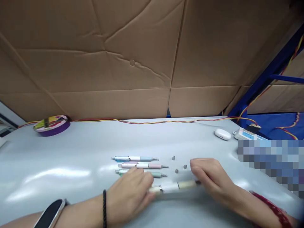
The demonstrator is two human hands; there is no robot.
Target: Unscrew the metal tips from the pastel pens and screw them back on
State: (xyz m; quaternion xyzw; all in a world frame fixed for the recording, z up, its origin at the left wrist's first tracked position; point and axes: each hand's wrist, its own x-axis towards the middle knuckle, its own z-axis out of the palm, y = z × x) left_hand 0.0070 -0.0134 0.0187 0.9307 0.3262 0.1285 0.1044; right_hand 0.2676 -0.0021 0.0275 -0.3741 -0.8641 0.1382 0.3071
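Observation:
A cream and white pen (169, 187) lies lengthwise between my two hands, slightly blurred. My left hand (133, 191) is closed around its left end. The fingers of my right hand (211, 177) are pinched at its right tip, where a dark bit shows. Just beyond it lie a blue pen (135, 158), a pink pen (142, 165) and a green pen (155, 174), side by side; my left hand partly covers the green one. To their right rest three small grey cone tips (176, 171) on the table, close to my right hand.
A white earbud case (222, 134) and a power strip (247, 134) sit at the back right of the table (71, 152). A round purple box (53, 126) stands at the back left. Red and yellow wires (142, 122) run along the back edge, before a cardboard wall (118, 72).

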